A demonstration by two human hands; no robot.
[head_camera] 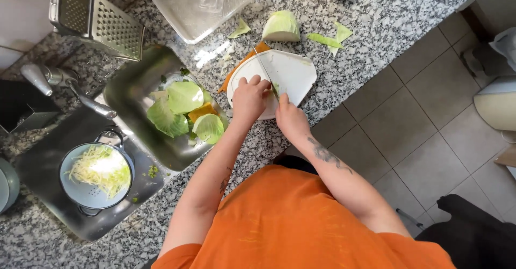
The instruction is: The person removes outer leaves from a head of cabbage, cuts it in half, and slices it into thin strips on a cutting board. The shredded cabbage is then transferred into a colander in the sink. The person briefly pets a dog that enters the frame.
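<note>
— Left hand [249,98] pressed down on a small green cabbage bit [274,90], fingers curled over it. Right hand [290,117] shut around a knife [262,67].

— Where, though?

— On the white cutting board [295,72], up on the speckled counter [371,27]. Blade laid across the board, tip pointing away.

— And close by?

— Cabbage chunk [281,26] just past the board. Big leaves [183,107] down in the sink [129,80]. Shredded cabbage in a colander [97,175]. Grater [94,19] far left.

Speckled granite surface [376,21] runs from nine to one o'clock; grey floor tiles [424,140] fill three o'clock, sunlit.
</note>
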